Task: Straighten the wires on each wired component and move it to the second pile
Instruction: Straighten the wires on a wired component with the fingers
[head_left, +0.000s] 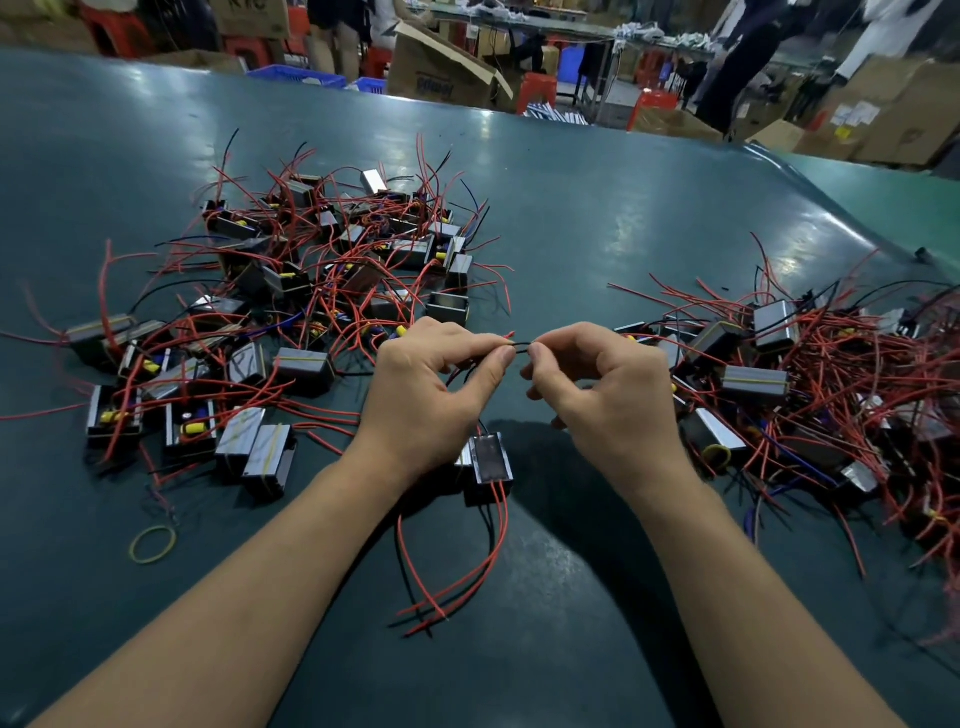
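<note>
The step in hand was the straightening of one wire. The left hand (441, 374) and the right hand (587, 379) were both clenched in a pinch on the same thin black wire (521, 344), thumb against forefinger, with only a short piece of wire stretched between them. This wire belonged to one wired component (488, 465), a small box with a metal case, which was below the wrists, between the two piles; I could not tell if it hung or rested on the green table (571, 208). Its other wires, about three red and one black, trailed toward the person.

In my judgement the next move called for sliding the fingers along the wire to its end, then the same for the remaining wires, and after this carrying the component to a pile.

There were two piles: the left pile (291, 312) and the right pile (810, 384), each with too many tangled units for an exact count. One loose yellow rubber band (154, 544) lay near the left forearm.
</note>
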